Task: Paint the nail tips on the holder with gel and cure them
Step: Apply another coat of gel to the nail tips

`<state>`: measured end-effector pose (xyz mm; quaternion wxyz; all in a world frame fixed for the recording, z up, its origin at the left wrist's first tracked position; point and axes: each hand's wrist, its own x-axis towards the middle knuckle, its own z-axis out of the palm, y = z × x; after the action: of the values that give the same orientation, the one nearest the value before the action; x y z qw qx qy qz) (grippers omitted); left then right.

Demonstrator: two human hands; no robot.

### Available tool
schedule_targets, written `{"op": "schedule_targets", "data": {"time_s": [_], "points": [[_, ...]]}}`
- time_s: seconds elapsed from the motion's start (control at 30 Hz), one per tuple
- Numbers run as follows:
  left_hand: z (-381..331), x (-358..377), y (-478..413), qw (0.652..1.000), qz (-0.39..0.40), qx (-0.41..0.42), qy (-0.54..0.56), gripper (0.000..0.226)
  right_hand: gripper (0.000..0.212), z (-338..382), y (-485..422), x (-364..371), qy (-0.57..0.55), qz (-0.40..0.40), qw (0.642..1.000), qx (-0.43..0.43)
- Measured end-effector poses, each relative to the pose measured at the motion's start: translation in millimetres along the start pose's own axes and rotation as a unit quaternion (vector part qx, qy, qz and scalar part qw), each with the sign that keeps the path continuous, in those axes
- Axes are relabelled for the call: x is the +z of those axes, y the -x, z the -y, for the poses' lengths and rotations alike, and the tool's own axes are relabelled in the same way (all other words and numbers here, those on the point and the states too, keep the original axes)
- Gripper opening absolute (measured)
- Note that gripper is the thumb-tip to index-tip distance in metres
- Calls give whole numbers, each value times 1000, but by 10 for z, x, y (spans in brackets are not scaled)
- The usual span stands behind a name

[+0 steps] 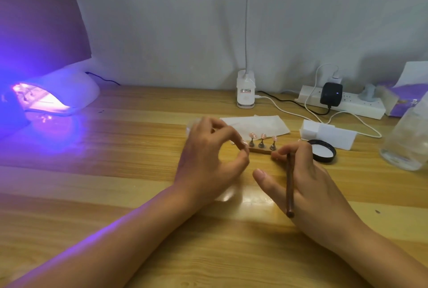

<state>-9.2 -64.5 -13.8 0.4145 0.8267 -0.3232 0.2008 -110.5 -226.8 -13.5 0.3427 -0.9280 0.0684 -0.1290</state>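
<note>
Item: holder [261, 150], a short wooden strip at the centre of the frame on the counter [115, 172]. It carries small upright stands, three of them in plain sight, each topped by one of the pinkish nail tips [263, 136]. Whether a fourth sits behind the fingers I cannot tell.

Item: left hand [208, 155], centre frame. Narrow grip, thumb and forefinger curled in and closing on the strip's left end.

Item: right hand [308, 183], right of centre. Its grip is round a thin brown brush [289, 183], which lies across the palm with the butt toward the lower edge of the frame. The bristle end is hidden, but the fingertips touch the strip's right end.

Item: curing lamp [58, 93], upper left, lit violet with its mouth open toward the counter, well apart from the strip.

Sundries: black lid [323, 151] just right of the strip, white block [328, 133] behind it, paper sheet [254, 123] behind the stands, power strip [342, 102] at upper right, clear bottle [407, 139] at the right edge.

Step in hand, as I judge it: the brush is parked, not at work, and both hands bracket the strip, so painting looks paused and the carry to the lamp is likely next (the lamp is already on). That move calls for a level lift by both ends, keeping the tips upright and clear of fingers and bristles, then a slide leftward into the lamp's mouth.
</note>
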Motion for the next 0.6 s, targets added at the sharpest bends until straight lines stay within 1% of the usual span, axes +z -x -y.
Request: {"op": "schedule_targets", "data": {"time_s": [0.03,0.07,0.13,0.2,0.33,0.47,0.6], "points": [[1,-14,-4,999,-42,-22,-12,10,76,1,-4,4,-1,6,1000,4],[-5,-32,-5,997,-68,-44,-19,11,77,3,-8,7,0,12,1000,10],[-21,-59,-7,993,-79,-88,-28,12,78,9,-16,9,8,25,999,18],[-15,-67,-15,989,-64,-127,-31,15,80,24,-24,4,16,37,999,23],[21,-71,-48,978,7,-209,13,17,79,46,-31,-14,14,45,999,19],[75,-90,-68,972,32,-229,40,14,78,44,-32,-29,9,45,999,14],[89,-91,-51,978,42,-196,50,13,80,37,-32,-21,14,36,999,-3]]}}
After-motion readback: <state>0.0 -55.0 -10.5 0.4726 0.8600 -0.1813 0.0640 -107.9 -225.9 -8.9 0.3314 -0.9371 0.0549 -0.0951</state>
